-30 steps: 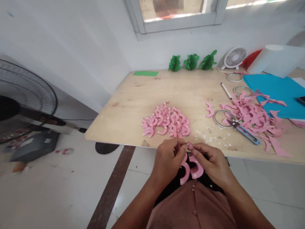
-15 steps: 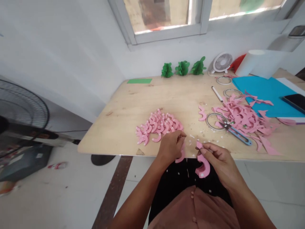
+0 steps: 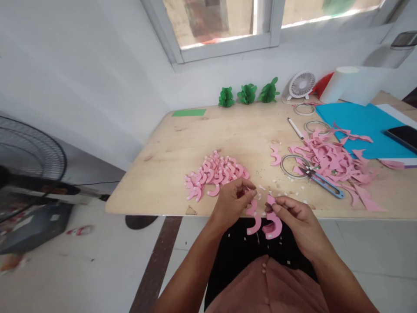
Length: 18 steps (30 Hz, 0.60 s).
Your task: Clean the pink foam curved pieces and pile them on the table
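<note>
My left hand pinches the top of a wavy pink paper cutout with small white squares on it, hanging over the table's front edge. Close beside it, my right hand is closed on a stack of pink paper cutouts of similar curved shape. A small gap lies between the two. Left of my left hand is a pile of pink cutouts with white tips. One more wavy pink piece lies flat on the table beyond my hands.
Blue-handled snips touch a tape ring beside pink paper scraps. A marker, blue sheets, a phone and a small fan lie farther back. Green paper shapes stand along the wall.
My left hand has brought its pink cutout to the right, closer to the stack, and the piece now shows its face. The stack in my right hand has turned slightly.
</note>
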Motion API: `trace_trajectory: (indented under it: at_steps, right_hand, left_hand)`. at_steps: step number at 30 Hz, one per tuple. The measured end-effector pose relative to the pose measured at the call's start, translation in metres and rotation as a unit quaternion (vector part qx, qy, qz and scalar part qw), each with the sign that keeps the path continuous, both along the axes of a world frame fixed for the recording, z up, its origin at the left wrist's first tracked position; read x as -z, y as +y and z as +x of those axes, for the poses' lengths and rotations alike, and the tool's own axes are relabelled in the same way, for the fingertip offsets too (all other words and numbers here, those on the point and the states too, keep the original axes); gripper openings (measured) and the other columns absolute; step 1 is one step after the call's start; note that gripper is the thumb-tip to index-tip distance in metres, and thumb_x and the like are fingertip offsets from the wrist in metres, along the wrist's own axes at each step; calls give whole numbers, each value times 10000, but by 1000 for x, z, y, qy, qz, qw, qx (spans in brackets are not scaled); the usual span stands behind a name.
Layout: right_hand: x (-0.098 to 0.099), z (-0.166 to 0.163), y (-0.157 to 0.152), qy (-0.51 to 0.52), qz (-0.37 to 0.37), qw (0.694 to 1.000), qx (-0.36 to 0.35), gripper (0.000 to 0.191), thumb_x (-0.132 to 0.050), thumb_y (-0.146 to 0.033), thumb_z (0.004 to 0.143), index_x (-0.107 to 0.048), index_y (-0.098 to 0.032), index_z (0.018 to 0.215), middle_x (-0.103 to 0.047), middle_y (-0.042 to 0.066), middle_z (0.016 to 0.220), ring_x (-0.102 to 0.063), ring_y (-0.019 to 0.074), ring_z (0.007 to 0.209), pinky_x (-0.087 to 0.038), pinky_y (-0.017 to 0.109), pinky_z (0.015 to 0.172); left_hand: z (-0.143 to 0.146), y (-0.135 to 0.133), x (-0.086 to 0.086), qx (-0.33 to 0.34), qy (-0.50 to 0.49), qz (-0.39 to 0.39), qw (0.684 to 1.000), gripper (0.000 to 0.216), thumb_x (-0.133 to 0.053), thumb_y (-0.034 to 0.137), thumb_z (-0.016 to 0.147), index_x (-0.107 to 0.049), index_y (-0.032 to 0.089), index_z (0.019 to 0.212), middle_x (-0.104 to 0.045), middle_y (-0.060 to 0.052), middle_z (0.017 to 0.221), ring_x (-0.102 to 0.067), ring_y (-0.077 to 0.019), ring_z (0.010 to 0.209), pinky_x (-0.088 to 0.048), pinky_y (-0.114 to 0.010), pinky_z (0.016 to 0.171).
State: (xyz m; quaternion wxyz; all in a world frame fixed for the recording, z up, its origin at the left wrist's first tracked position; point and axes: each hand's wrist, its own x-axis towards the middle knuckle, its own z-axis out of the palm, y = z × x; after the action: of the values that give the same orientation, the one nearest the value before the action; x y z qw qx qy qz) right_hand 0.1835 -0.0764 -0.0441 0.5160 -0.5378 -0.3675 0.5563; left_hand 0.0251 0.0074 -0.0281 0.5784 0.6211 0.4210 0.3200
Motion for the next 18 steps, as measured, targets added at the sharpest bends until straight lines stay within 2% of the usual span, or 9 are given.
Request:
trace_trajectory:
  at_steps: [4, 10, 14, 18]
  right_hand:
    - [-2, -2, -2, 54, -12, 998, -34, 163, -646, -326, 811, -710, -228, 925, -675, -3, 787, -582, 127, 746, -450, 214, 694]
    - [-8, -7, -5, 34, -3, 995, -91, 200, -633, -327, 816, -729, -212, 949, -689, 21, 809, -603, 159, 773, -467, 260, 731]
    - [-9, -9, -6, 3, -10, 997, -82, 209, -626, -348, 813, -744, -191, 885, -673, 21, 735, -596, 164, 707, -465, 262, 664]
    - [-8, -10, -6, -14, -12, 997, -69, 216, -629, -360, 805, -746, -193, 875, -680, 24, 737, -600, 170, 698, -466, 261, 646]
  left_hand:
    - [-4, -3, -4, 4, -42, -40, 998, 174, -649, 291, 739, -583, 156, 825, -518, 46, 585, -488, -74, 488, -395, -195, 475]
    - [0, -9, -8, 38, -54, -63, 996, 184, -667, 297, 720, -585, 161, 812, -535, 53, 554, -513, -79, 470, -401, -195, 471]
    - [1, -15, -7, 16, -83, -95, 992, 192, -678, 294, 702, -599, 155, 811, -540, 51, 533, -507, -76, 467, -397, -192, 479]
    - [-2, -24, -6, -25, -116, -129, 985, 266, -689, 296, 692, -621, 152, 905, -562, 36, 580, -543, -89, 533, -424, -202, 526]
